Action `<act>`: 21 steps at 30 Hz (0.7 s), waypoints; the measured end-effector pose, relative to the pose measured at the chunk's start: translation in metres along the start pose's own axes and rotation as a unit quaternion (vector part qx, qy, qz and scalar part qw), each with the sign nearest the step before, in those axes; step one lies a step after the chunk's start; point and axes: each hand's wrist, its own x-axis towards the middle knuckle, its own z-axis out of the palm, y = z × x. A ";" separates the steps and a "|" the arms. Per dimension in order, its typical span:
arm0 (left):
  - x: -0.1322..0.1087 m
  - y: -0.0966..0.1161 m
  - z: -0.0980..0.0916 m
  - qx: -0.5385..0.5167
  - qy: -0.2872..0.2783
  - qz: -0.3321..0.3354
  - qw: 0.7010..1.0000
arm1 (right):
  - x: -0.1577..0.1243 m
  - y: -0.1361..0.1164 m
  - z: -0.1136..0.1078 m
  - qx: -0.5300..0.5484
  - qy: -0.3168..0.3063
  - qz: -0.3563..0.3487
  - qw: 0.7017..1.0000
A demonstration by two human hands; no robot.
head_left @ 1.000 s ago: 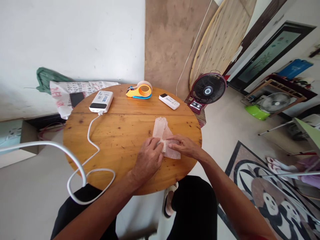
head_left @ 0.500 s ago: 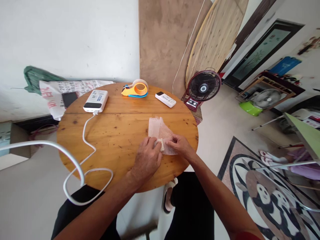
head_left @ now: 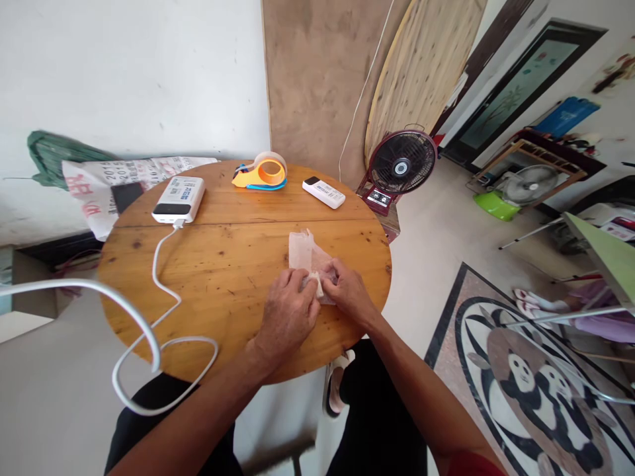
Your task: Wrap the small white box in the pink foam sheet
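A thin, pale pink translucent wrapper (head_left: 303,251) lies on the round wooden table (head_left: 223,264), near its right side. My left hand (head_left: 285,314) presses its fingers onto the wrapper's near end, closed around a small whitish lump (head_left: 316,283) there. Facing it from the right, my right hand (head_left: 347,291) pinches the same end of the wrapper. The two hands touch each other over the wrapper. What the whitish lump is cannot be made out.
A white power bank (head_left: 178,198) with a looping white cable (head_left: 163,291) sits at the back left. An orange tape dispenser (head_left: 261,172) and a white remote (head_left: 323,192) lie at the back. A red floor fan (head_left: 401,165) stands beyond the table, and a panda rug (head_left: 526,377) covers the floor at right.
My right hand has drawn in toward my left hand and bunched the wrapper's near end. The view has shifted slightly to the right.
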 end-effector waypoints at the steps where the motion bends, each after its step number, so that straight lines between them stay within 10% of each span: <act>1: 0.000 0.000 0.000 0.001 0.000 0.000 1.000 | 0.001 -0.001 0.001 0.007 0.000 -0.001 1.000; 10: -0.001 0.000 -0.001 0.014 -0.001 0.008 1.000 | 0.004 0.004 0.004 0.213 0.013 0.013 0.977; 21: -0.001 -0.002 -0.004 0.009 -0.001 0.003 1.000 | 0.007 -0.020 0.005 0.187 0.043 -0.003 0.981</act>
